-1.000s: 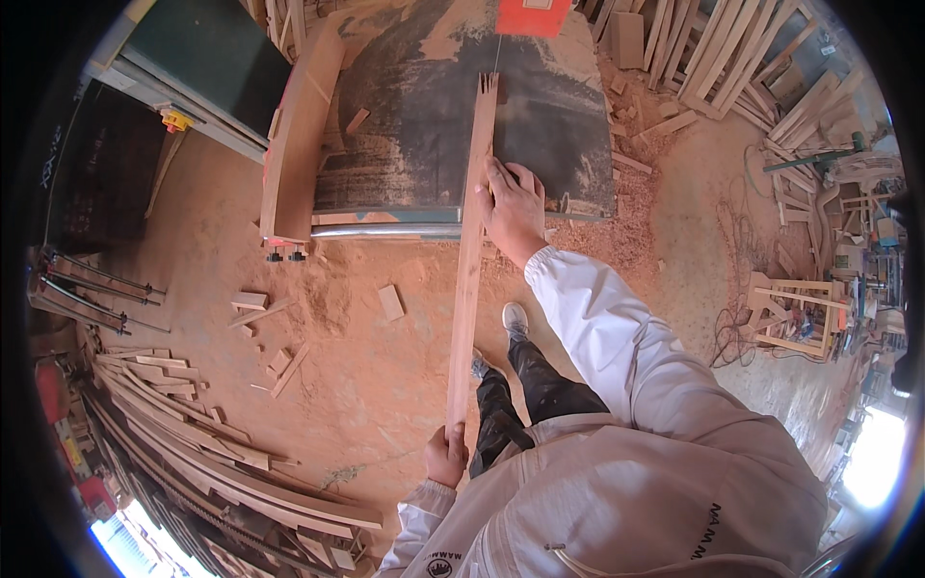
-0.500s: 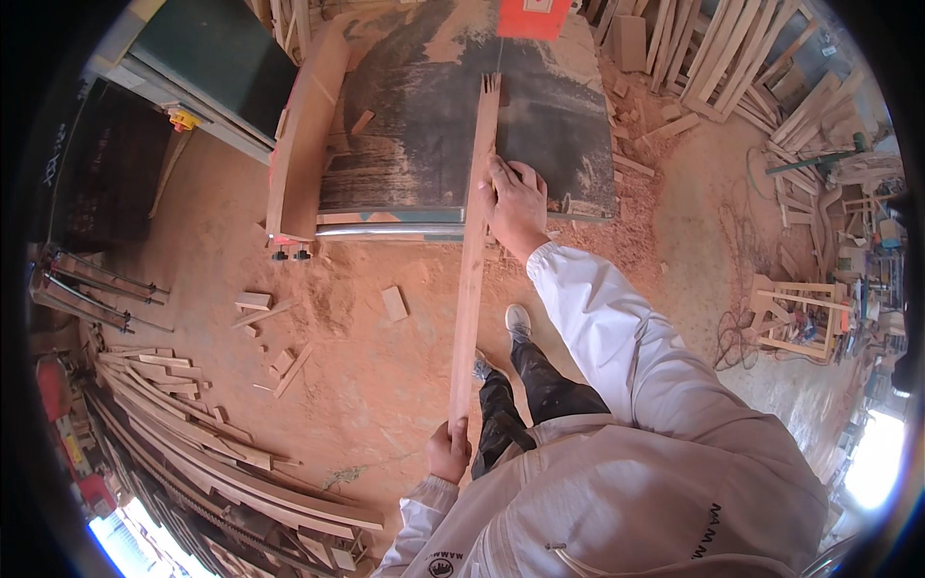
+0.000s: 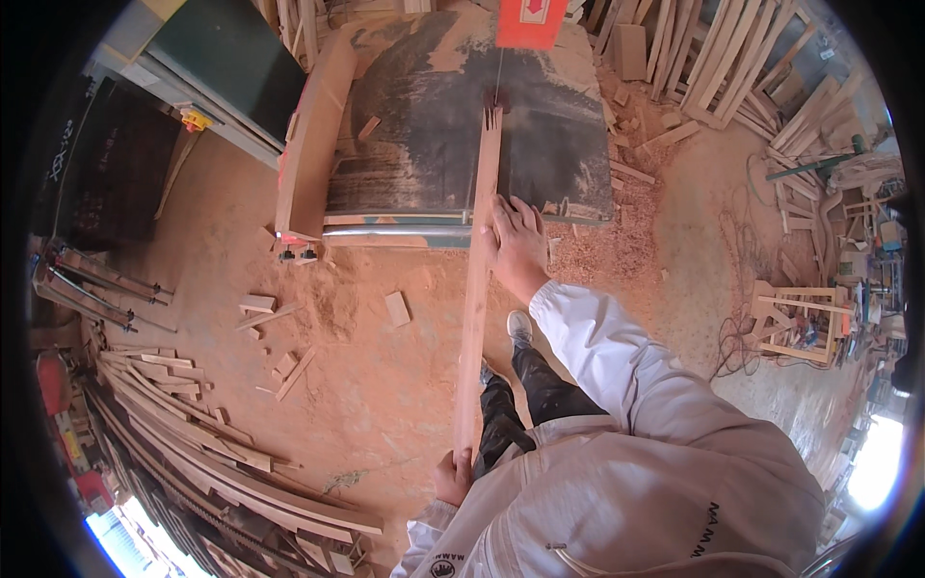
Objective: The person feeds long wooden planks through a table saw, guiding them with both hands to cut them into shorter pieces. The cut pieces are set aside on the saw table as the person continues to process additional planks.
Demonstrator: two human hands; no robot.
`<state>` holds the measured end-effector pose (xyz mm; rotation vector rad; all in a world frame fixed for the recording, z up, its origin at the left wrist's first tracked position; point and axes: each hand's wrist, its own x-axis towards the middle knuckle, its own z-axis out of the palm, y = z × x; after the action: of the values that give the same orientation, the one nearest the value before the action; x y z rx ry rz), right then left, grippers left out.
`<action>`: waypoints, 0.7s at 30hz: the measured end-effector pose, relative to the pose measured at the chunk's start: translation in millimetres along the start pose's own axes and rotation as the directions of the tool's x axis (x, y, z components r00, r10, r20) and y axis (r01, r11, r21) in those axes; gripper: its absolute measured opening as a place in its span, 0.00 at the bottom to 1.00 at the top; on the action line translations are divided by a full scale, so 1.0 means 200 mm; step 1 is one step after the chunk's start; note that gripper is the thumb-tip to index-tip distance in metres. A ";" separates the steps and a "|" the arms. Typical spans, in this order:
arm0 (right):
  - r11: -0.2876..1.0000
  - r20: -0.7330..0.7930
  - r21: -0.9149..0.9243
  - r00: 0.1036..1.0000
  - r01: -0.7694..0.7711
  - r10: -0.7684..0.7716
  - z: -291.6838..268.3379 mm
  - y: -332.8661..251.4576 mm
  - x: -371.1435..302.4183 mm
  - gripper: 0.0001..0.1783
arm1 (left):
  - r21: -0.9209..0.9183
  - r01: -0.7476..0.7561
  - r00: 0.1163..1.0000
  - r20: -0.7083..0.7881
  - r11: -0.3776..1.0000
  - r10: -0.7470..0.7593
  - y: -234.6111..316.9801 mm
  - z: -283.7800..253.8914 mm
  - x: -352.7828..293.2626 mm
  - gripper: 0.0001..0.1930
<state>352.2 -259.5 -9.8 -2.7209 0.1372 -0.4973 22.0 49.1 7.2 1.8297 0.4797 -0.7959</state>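
A long, narrow wooden strip [image 3: 473,318] runs from near my body out over the dark, dust-covered saw table [image 3: 559,144]. Several narrow slots are cut into its far end, which lies just short of the thin upright saw blade [image 3: 499,72]. My left hand [image 3: 452,476] is closed round the strip's near end, low in the picture. Close to the table's front edge, my right hand [image 3: 517,246] grips the strip from its right side, thumb and fingers against the wood. Above the blade hangs a red guard [image 3: 525,27] with a small label.
A wooden fence board [image 3: 318,135] stands along the table's left side. Small offcuts [image 3: 397,308] lie on the dusty floor, and long boards [image 3: 231,477] are stacked at lower left. More timber [image 3: 742,58] leans at upper right. A wooden frame [image 3: 800,323] stands at the right.
The strip has been drawn back toward me, its slotted end now nearer the table's front. Both hands have come nearer with it, still holding it.
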 end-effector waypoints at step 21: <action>0.987 -0.012 0.121 0.994 0.110 -0.110 -0.05 0.13 0.01 0.30 | -0.103 0.001 0.997 0.083 0.995 0.007 -0.15 0.31 -0.09 0.31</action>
<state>349.2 -288.3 -10.1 -2.6183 -0.0411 -0.5258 -28.6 4.3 -15.4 1.6951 0.4559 -0.8274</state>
